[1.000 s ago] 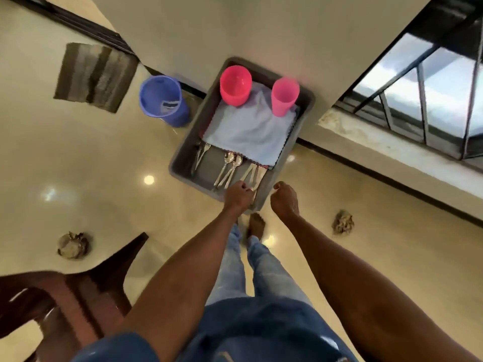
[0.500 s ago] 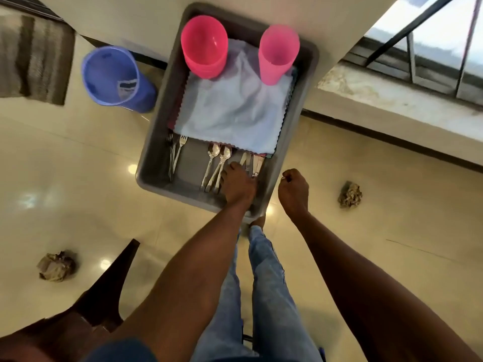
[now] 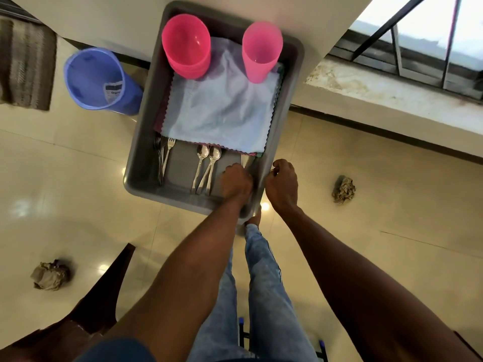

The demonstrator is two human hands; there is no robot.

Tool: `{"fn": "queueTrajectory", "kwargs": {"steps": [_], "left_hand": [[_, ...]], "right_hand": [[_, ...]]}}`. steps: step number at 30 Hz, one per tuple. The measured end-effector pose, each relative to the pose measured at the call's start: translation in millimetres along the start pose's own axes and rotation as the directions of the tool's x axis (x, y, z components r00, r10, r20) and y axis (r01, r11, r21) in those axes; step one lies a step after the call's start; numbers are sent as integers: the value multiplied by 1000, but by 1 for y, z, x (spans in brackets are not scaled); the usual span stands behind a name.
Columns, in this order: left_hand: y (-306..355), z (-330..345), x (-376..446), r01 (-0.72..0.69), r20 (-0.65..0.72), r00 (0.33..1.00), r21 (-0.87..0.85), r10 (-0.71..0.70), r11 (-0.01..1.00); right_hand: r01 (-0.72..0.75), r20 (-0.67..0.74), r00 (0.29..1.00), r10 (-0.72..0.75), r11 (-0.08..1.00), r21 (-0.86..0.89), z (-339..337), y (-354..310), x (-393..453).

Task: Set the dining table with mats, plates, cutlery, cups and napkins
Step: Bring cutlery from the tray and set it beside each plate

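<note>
A grey tub (image 3: 138, 152) sits on the tiled floor. At its far end are stacked pink bowls (image 3: 186, 45) and stacked pink cups (image 3: 261, 52), resting on a light blue cloth (image 3: 222, 111) with more cloths under it. Forks (image 3: 163, 158) lie at the near left and two spoons (image 3: 206, 165) in the middle. My left hand (image 3: 236, 182) is inside the tub, fingers curled down over the knives (image 3: 245, 160), hiding their handles. My right hand (image 3: 282, 186) is a loose fist at the tub's right rim.
A blue bucket (image 3: 99, 79) stands left of the tub, against a white wall. Crumpled paper balls lie on the floor at the right (image 3: 343, 190) and left (image 3: 49, 275). A dark wooden chair (image 3: 104, 296) is at the lower left, a striped rug (image 3: 26, 66) upper left, a window ledge (image 3: 392, 90) right.
I have leaned closer to the tub. My left hand went from the near rim into the tub onto the knives. My right hand came up to the right rim.
</note>
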State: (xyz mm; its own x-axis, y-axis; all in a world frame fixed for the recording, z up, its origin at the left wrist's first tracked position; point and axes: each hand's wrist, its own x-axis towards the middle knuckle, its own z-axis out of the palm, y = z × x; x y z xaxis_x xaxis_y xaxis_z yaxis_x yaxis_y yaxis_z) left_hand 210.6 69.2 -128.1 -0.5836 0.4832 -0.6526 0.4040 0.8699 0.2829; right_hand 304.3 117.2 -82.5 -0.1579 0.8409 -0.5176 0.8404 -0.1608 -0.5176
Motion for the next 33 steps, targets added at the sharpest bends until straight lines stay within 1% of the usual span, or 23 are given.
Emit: {"fn": "queueTrajectory", "kwargs": {"steps": [2,5,7,11,15,20,24,27,29,31,32,33], "left_hand": [[3,2,-1,14,-8,1000,-22,-14,1000],[7,1,-1,87,-14,996,-130,-89,988],[9,0,0,110,-15,993,-171,-114,979],[10,-2,4,121,13,993,-143,-120,982],[12,-4,3,115,8,993,-82,-115,990],[0,-8,8,161,17,987,-89,-161,983],[-8,-15,14,224,62,974,-161,-216,961],[-14,-18,18,232,144,969,-273,-199,934],[-16,-18,17,246,195,964,-371,-184,895],[-16,-16,15,257,235,957,-427,-168,867],[-15,-17,15,277,247,953,-473,-176,837],[-13,-18,14,310,272,944,-538,-187,784]], "right_hand": [[-6,10,1000,6,1000,-5,-2,0,0],[-13,26,1000,13,1000,-7,-6,0,0],[-12,41,999,12,1000,-14,-7,1,-1],[12,49,999,-11,1000,-26,-10,2,-1],[18,29,999,-17,1000,-14,-15,2,2],[13,27,1000,-13,1000,2,-21,3,1],[39,22,999,-39,999,-10,-24,4,-2],[62,28,998,-61,998,-20,-26,1,-5],[64,28,998,-64,998,-22,-27,1,-6],[62,22,998,-62,998,-21,-29,2,-9],[58,14,998,-58,998,-16,-31,3,-9],[53,4,999,-53,999,-14,-32,4,-9]]}}
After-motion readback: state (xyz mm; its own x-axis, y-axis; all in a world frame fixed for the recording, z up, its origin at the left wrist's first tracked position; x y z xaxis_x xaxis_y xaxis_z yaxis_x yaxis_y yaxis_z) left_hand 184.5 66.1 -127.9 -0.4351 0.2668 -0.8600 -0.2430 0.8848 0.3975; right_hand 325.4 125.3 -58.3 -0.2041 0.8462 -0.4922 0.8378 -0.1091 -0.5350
